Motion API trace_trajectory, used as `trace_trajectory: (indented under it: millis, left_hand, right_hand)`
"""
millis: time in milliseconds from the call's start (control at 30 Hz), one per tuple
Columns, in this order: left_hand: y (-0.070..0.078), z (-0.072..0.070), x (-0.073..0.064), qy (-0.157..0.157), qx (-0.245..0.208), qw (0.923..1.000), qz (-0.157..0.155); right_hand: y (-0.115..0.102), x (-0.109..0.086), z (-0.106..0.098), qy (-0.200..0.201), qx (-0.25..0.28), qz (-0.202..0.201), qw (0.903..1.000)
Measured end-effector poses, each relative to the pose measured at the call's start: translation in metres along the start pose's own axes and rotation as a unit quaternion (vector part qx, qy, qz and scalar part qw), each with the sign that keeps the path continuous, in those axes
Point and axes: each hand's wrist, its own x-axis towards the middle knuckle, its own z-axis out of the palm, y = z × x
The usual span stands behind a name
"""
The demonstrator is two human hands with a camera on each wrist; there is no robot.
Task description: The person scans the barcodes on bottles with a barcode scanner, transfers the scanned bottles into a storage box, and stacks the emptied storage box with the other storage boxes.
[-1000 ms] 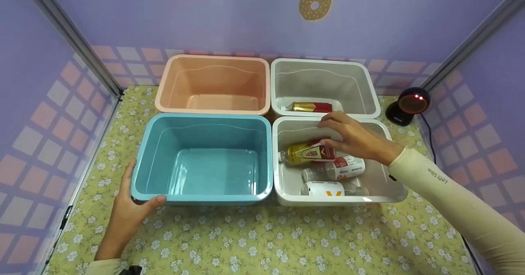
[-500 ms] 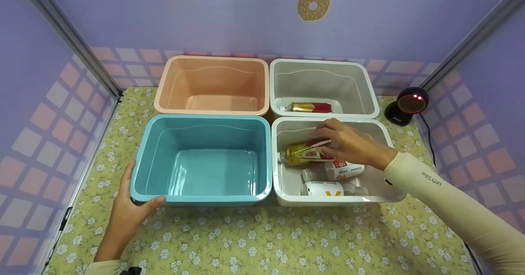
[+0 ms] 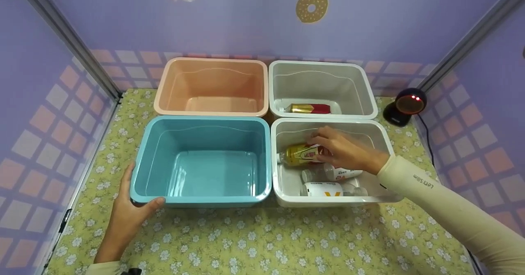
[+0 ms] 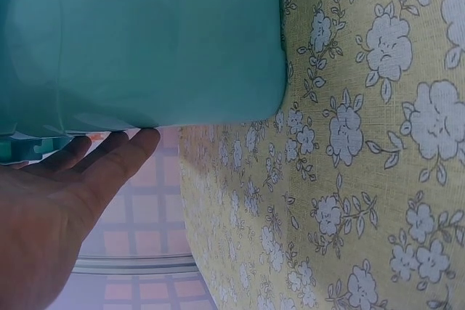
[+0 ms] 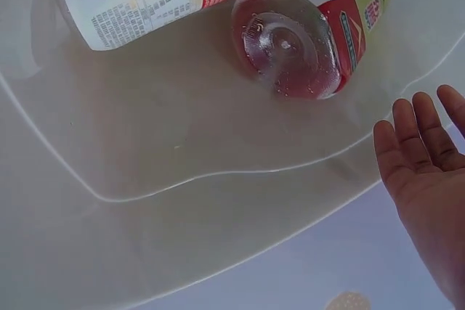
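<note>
My right hand [image 3: 338, 146] reaches into the front right pale grey bin [image 3: 340, 200], fingers spread over a bottle with a yellow and red label [image 3: 297, 154]. In the right wrist view the hand's fingers [image 5: 410, 136] are loosely extended, apart from this bottle [image 5: 352, 23]. Beside it lie a clear bottle with a red and white label [image 3: 348, 173] and one with a white label and orange mark [image 3: 324, 189]. At the blue bin's [image 3: 205, 200] front left corner rests my left hand [image 3: 127, 215], thumb on the front rim and straight fingers [image 4: 138, 154] against the side wall.
Behind stand a peach bin [image 3: 221, 75] and another pale grey bin [image 3: 324, 78], which has a gold and red bottle [image 3: 310, 108] lying in it. A black scanner-like device with red lights [image 3: 406, 107] stands at the right. A floral cloth [image 3: 254, 234] covers the table.
My right hand has moved slightly lower and to the left, closer over the yellow and red bottle, covering more of it. The left hand stays on the blue bin's corner.
</note>
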Motion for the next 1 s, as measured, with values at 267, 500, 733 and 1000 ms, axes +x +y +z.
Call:
trace_trajectory:
  millis: [267,500,733,1000]
  left_hand:
    - [0.001,0.0,0.001,-0.002,0.001,1.0,0.001]
    - [0.0,-0.002,-0.001,-0.003,0.012,0.9999,0.0]
    - [-0.001,-0.001,-0.002,-0.005,0.003,1.0,-0.005]
    - [-0.001,-0.002,0.0,-0.002,0.014,0.9999,-0.001]
  right_hand:
    - [-0.001,-0.002,0.009,-0.017,-0.009,-0.004,0.9998]
    - [-0.004,-0.001,0.013,-0.039,-0.008,0.009,0.9992]
    - [-0.002,-0.005,0.02,-0.055,-0.011,0.012,0.9983]
    - [0.002,-0.006,0.026,-0.057,-0.034,-0.002,0.9978]
